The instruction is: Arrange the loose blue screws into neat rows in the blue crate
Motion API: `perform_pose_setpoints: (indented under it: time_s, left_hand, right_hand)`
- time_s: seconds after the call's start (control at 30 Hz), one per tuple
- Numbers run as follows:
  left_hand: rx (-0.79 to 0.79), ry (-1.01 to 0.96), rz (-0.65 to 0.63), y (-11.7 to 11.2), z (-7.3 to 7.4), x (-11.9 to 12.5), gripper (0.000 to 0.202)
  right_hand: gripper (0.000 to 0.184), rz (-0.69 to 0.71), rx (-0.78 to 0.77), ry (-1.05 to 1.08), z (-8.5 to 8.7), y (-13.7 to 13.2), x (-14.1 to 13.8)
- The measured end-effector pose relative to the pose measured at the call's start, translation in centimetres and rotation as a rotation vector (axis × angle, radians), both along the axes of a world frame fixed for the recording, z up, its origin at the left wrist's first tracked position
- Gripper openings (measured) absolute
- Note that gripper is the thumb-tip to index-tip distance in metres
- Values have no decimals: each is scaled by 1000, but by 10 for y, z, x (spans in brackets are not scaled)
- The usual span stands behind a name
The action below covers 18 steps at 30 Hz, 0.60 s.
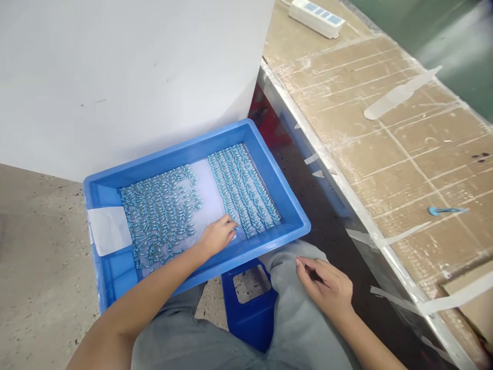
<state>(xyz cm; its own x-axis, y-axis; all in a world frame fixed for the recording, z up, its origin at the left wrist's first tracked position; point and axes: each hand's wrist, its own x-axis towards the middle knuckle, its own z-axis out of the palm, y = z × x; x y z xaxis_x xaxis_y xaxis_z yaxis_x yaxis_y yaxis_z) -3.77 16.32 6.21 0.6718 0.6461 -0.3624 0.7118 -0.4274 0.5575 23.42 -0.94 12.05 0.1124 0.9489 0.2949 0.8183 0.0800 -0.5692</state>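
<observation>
A blue plastic tray [292, 216] rests on a blue stool [250, 313] in front of me. Inside lie several small light-blue parts in two groups: a left patch [157, 210] and a right patch in rows [242, 187], on a white sheet. My left hand [217, 235] reaches into the tray, fingers curled together at the near end of the right rows, touching the parts there. What it pinches is too small to make out. My right hand [327, 288] rests on my grey-trousered knee, fingers loosely stretched, holding nothing.
A cardboard-topped table [385, 128] covered with tape runs along the right; one light-blue part [447, 210] lies on it, and a white power strip [316, 15] sits at its far end. A white board [127, 77] stands behind the tray. A white label [110, 230] hangs on the tray's left rim.
</observation>
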Motion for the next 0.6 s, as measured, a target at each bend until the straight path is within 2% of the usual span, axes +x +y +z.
perform_pose_setpoints:
  time_s: [0.13,0.3,0.6]
  left_hand:
    - [16,63,-136,4,-5,9,33]
    - [3,96,-160,8,-8,16,29]
    - [29,148,-237,14,-6,12,31]
  right_hand:
    - [8,-22,-45,28,1,1,0]
    - [9,-39,-64,19,-3,-3,5]
    - [8,-23,-20,-8,0,1,5]
